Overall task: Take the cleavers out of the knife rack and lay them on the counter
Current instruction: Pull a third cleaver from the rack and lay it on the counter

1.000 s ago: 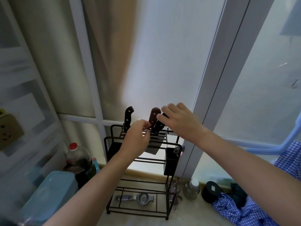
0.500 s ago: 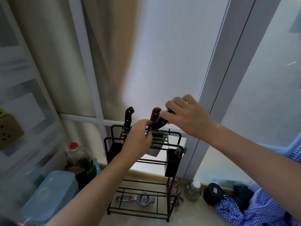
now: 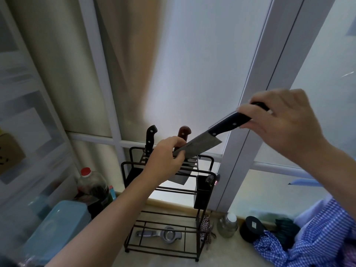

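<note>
So right now my right hand [image 3: 285,122] is wrapped around the black handle of a cleaver [image 3: 204,146], and the blade is up out of the knife rack [image 3: 167,170], tilted with the handle high to the right and the blade end low to the left. My left hand [image 3: 165,160] is closed on that low end, fingers pinching the blade from the side (not my favourite place to put fingers, honestly). Two more knives are parked in the rack: a black handle [image 3: 150,138] on the left and a brown handle [image 3: 184,132] behind my left hand. To do this bit well, I think I should let the right hand carry the weight, keep the left off the cutting edge and only guiding the flat, then swing the whole thing clear of the rack's top rail before lowering it flat onto the bare table [image 3: 227,253] in front, away from the checked cloth [image 3: 308,245] and the jar [image 3: 227,225]. Compared with half a second back, the blade was mostly down in its slot with the handle just above the rack; now it's lifted free and my right hand has travelled up and out to the right.
</note>
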